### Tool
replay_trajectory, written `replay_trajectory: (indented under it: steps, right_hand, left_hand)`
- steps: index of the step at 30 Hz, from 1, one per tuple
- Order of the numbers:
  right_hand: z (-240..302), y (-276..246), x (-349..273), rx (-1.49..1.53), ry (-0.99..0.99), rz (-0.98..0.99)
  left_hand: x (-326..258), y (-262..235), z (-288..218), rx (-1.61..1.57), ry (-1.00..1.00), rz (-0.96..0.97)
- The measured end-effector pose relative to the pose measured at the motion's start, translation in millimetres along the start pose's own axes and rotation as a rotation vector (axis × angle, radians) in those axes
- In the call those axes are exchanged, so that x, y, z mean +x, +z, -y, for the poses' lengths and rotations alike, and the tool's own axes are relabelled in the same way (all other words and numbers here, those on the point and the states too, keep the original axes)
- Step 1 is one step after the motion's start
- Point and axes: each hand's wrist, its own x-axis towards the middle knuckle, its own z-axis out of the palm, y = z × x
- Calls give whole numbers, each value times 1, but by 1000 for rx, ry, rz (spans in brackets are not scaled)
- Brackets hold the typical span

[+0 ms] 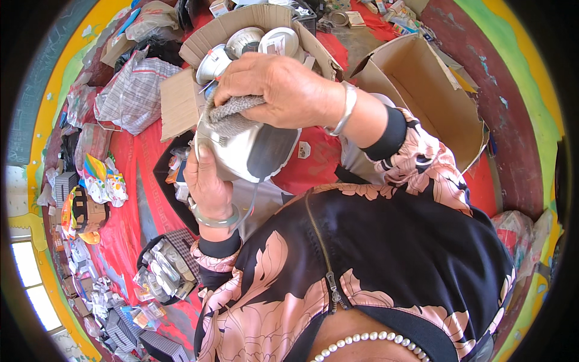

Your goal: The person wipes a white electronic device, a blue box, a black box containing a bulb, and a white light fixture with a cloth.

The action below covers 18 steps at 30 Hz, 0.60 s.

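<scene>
A white, round downlight point(232, 155) with a grey patch and a thin cable is held up before my chest. Its lower left edge rests in the grip of my left hand point(208, 181), thumb upright against it. Over the top edge, my right hand point(280, 90) bunches a grey cloth point(232, 114) and presses it on the downlight; my fingertips are partly hidden by the cloth. Just beyond my hands, an open cardboard box point(208, 36) contains several similar white downlights point(279, 42).
At the right stands a large open cardboard box point(416, 90). A plaid bag point(136, 90) lies at the far left. Nearer on the left, a dark checked box point(187, 250) holds white packets. Red sheeting point(129, 223) covers much of the floor, with many small goods along the left wall.
</scene>
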Motion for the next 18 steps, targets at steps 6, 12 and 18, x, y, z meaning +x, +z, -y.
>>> replay_trajectory:
  steps: [6, 12, 18]
  right_hand:
    - [-10, -32, -14, 589, 75, 526]
    - [-18, -76, -16, 722, 465, 289]
    - [-19, 5, -6, 131, 208, -57]
  left_hand:
    - [-15, -9, 5, -21, -140, -66]
    - [-4, -5, -12, -128, -115, -140]
    - [4, 7, -2, -176, -159, -152]
